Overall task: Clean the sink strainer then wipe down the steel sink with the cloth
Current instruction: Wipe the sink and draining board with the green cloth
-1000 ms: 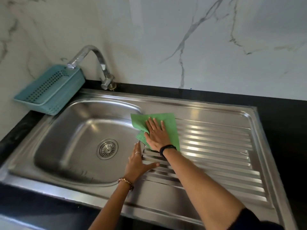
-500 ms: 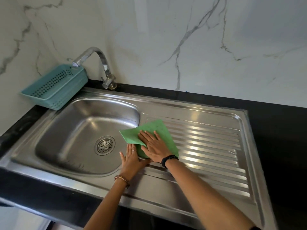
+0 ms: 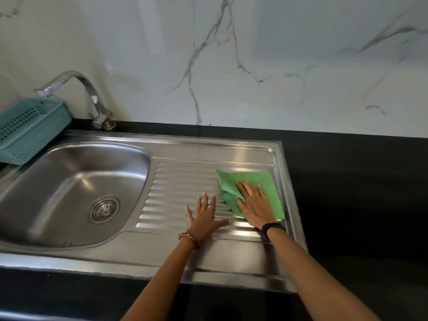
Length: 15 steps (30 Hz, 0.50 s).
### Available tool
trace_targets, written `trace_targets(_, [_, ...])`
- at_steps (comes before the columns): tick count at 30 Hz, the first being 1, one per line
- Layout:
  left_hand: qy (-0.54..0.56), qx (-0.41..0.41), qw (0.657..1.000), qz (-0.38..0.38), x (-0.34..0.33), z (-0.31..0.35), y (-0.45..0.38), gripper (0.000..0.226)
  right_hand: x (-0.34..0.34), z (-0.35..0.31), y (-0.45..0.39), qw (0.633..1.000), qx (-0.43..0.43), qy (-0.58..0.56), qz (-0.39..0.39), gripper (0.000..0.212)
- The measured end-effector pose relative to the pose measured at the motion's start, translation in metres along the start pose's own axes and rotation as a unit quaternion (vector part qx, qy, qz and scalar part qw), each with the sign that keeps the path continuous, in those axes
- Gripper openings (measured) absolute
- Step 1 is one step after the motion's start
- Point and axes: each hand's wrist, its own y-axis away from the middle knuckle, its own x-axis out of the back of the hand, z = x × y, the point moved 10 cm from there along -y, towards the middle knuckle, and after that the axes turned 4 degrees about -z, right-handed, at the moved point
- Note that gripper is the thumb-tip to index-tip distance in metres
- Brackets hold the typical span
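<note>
The right hand (image 3: pixel 253 206) is lying flat, fingers straight and slightly spread, pressing a green cloth (image 3: pixel 256 184) onto the ribbed drainboard (image 3: pixel 185 179) of the steel sink (image 3: pixel 208 149); it is not clenching the cloth, only pushing down on it. The cloth is sitting at the drainboard's far right end, its right edge near the sink's raised rim, with a rumpled fold poking out to the left of the fingers. The left hand (image 3: pixel 205 216) is resting open just beside it on the ridges (a ring is showing on one finger), palm down, thumb pointing toward the right wrist, holding nothing. The sink strainer (image 3: pixel 104 210) is sitting in the drain at the bottom of the bowl (image 3: pixel 69 181), well apart from both hands. A chrome tap (image 3: pixel 92 98) is standing at the back left corner, its spout reaching over a teal perforated basket (image 3: pixel 30 128) that is leaning against the marble wall (image 3: pixel 278 54). Black countertop (image 3: pixel 359 181) is surrounding the sink.
</note>
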Motion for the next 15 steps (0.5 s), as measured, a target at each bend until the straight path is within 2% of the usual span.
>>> trace_targets(4, [-0.012, -0.002, 1.0, -0.018, 0.0, -0.004, 0.002, 0.099, 0.005, 0.028, 0.014, 0.999, -0.041, -0.003, -0.004, 0.055])
trace_targets(8, [-0.039, -0.011, 0.999, -0.026, 0.002, -0.011, 0.007, 0.095, 0.008, 0.043, 0.034, 0.991, -0.129, -0.022, 0.023, 0.056])
trace_targets(12, [-0.068, -0.001, 0.998, -0.001, 0.017, -0.034, 0.019, 0.09, 0.003, 0.042, 0.055, 0.984, -0.159, -0.068, 0.035, 0.055])
trace_targets(15, [-0.048, 0.028, 0.997, 0.05, 0.041, -0.061, 0.031, 0.087, 0.0, 0.029, 0.05, 0.981, -0.183, -0.054, 0.02, 0.054])
